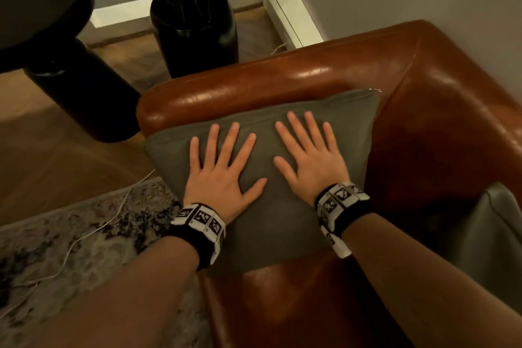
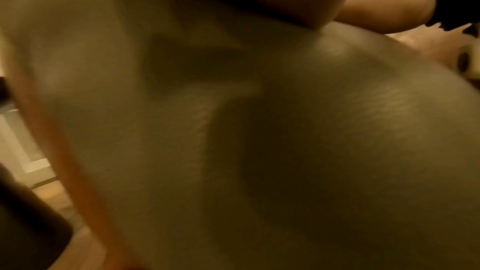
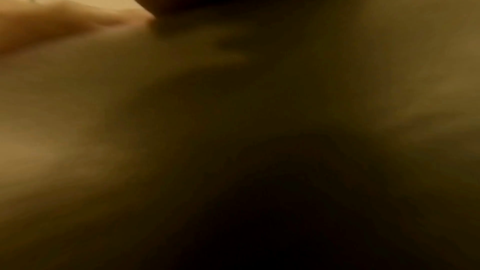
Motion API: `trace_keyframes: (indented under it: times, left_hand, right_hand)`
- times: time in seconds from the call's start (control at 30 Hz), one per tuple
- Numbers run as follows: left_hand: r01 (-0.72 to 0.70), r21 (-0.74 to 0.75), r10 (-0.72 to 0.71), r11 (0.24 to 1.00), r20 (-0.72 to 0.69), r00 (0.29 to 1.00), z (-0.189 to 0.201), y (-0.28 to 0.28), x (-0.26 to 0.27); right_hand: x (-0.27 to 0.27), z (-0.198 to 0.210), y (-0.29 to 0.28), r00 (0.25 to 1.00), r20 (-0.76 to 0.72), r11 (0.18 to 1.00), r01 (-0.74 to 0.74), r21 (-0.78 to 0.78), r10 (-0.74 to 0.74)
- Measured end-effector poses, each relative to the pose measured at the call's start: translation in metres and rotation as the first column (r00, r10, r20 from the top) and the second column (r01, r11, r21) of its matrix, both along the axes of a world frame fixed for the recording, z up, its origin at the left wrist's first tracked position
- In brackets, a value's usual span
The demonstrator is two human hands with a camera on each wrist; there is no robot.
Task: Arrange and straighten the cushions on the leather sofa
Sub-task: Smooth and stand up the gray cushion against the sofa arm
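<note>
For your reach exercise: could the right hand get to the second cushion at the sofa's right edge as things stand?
Probably yes. The right hand lies flat on the green cushion, holding nothing, and only bare sofa separates it from the second cushion.

Cushion [image 1: 262, 223] on sofa [image 1: 423, 93] seat against armrest, plant pot [image 1: 197, 34] behind armrest

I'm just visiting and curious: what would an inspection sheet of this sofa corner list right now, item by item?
Surface: brown leather sofa, glossy, corner seat by the armrest.
Job's things: grey-green cushion leans against the armrest; a second grey cushion lies at the right edge, partly out of view.
Clutter: nothing seen on the seat.
Hands: left hand and right hand both press flat on the grey-green cushion, fingers spread.
Cables: white cable trails across the patterned rug.
Surroundings: potted plant in a dark pot, dark round table, wooden floor, pale wall.
</note>
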State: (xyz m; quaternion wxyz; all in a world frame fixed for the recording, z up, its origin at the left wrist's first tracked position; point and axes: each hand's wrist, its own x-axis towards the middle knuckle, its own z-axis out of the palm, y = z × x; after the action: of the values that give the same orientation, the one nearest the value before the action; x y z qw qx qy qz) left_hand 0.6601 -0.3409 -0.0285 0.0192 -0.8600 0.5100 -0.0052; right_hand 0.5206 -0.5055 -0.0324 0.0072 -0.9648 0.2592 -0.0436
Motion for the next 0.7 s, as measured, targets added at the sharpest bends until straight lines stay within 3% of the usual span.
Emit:
trace_keyframes:
  times: [0.1,0.23,0.4,0.43,0.5,0.57,0.63,0.7]
  left_hand:
    - [-0.105,-0.046,0.104,0.993,-0.023,0.994,0.000,0.011,0.015]
    - [-0.134,-0.071,0.130,0.988,-0.068,0.989,0.001,0.014,0.020]
    - [-0.237,-0.125,0.222,0.963,-0.122,0.967,0.013,0.011,0.009]
    - [-0.225,-0.135,0.210,0.965,-0.120,0.970,0.018,0.005,0.005]
    - [-0.120,-0.128,0.109,0.984,-0.088,0.990,0.020,-0.009,-0.003]
    - [-0.058,-0.074,0.052,0.996,-0.080,0.995,0.017,-0.015,-0.001]
    - [-0.077,-0.041,0.075,0.996,-0.048,0.996,0.011,-0.005,0.013]
    - [-0.081,-0.050,0.080,0.995,-0.012,0.997,0.006,0.012,0.029]
  right_hand:
    - [-0.006,-0.001,-0.034,0.985,0.001,0.985,0.170,0.030,-0.170]
    - [-0.020,0.001,-0.064,0.967,-0.077,0.967,0.247,0.059,-0.242]
    - [-0.023,0.013,-0.061,0.917,-0.092,0.912,0.397,0.098,-0.389]
    - [-0.016,0.019,-0.047,0.935,-0.051,0.932,0.353,0.086,-0.350]
    - [0.003,0.025,-0.004,0.997,-0.018,0.996,0.076,0.048,-0.075]
    - [0.019,0.018,0.027,0.981,-0.060,0.983,-0.180,0.039,0.182]
    - [0.022,0.015,0.017,0.976,-0.092,0.980,-0.191,0.054,0.196]
    - [0.012,0.013,-0.017,0.990,-0.105,0.995,-0.093,0.028,0.096]
